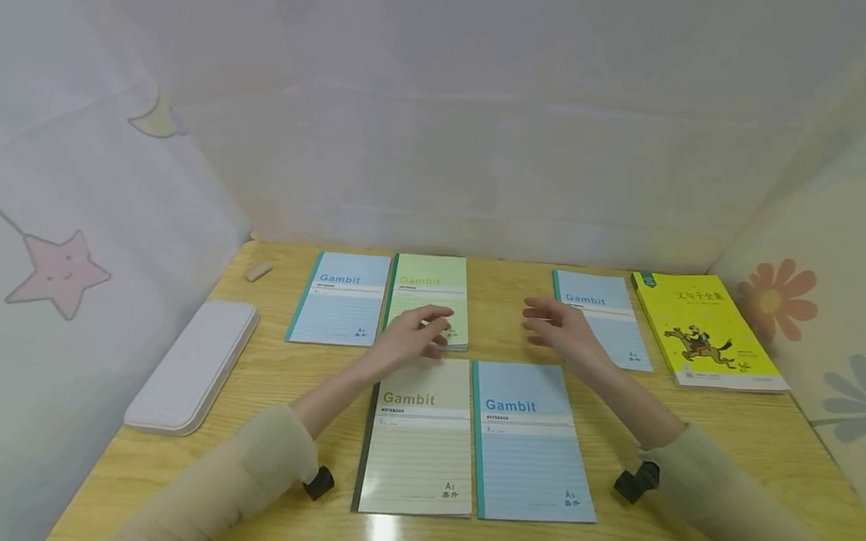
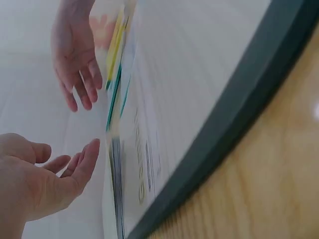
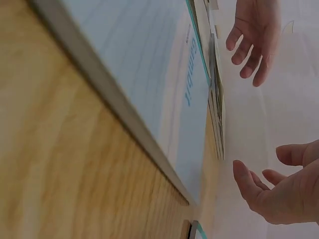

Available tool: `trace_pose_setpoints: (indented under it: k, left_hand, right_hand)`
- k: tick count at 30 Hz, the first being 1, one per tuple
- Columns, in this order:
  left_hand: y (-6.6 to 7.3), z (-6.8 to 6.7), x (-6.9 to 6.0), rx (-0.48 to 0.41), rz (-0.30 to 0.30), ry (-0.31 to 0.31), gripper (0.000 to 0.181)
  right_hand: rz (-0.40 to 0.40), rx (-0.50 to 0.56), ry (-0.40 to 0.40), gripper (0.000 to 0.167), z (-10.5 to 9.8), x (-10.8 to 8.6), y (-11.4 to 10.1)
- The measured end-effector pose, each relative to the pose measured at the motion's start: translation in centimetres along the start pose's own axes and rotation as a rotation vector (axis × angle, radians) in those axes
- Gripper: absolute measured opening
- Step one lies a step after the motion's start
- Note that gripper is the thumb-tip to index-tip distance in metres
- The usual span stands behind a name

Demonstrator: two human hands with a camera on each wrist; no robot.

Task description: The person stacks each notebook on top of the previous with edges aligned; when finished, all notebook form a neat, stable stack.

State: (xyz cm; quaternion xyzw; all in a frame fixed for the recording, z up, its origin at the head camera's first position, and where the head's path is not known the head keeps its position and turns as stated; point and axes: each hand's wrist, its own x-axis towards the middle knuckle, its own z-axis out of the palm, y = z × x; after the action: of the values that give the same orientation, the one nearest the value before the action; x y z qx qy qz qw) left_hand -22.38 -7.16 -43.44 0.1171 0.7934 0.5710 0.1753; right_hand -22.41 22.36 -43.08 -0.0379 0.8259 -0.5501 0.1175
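In the head view my left hand (image 1: 411, 335) hovers over the lower part of a green notebook (image 1: 433, 280) and the top of a beige notebook (image 1: 419, 461). Its fingers are loosely bent, with nothing between them. My right hand (image 1: 564, 331) is in the air beside the left edge of a blue notebook (image 1: 613, 328), partly covering it. Another blue notebook (image 1: 530, 457) lies right of the beige one. Both wrist views show the palms and relaxed fingers facing each other, apart and without any object: left hand (image 2: 50, 184), right hand (image 3: 279, 191).
A third blue notebook (image 1: 340, 299) lies left of the green one. At the right is a yellow book (image 1: 710, 328) with a horse picture. A white case (image 1: 193, 366) and a small tan block (image 1: 258, 271) are at the left of the wooden table (image 1: 286, 377). Pale curtains surround the table.
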Motion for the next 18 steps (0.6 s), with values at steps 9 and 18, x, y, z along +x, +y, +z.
trace_pose_setpoints:
  k: [9, 18]
  left_hand:
    - [2.2, 4.3, -3.6, -0.031, -0.179, -0.198, 0.05]
    - [3.1, 5.2, -4.9, -0.196, -0.231, -0.254, 0.048]
  right_hand:
    - [0.012, -0.101, -0.001, 0.059, -2.1, -6.0, 1.6]
    - [0.109, -0.098, -0.063, 0.065, -2.0, -8.6, 2.2]
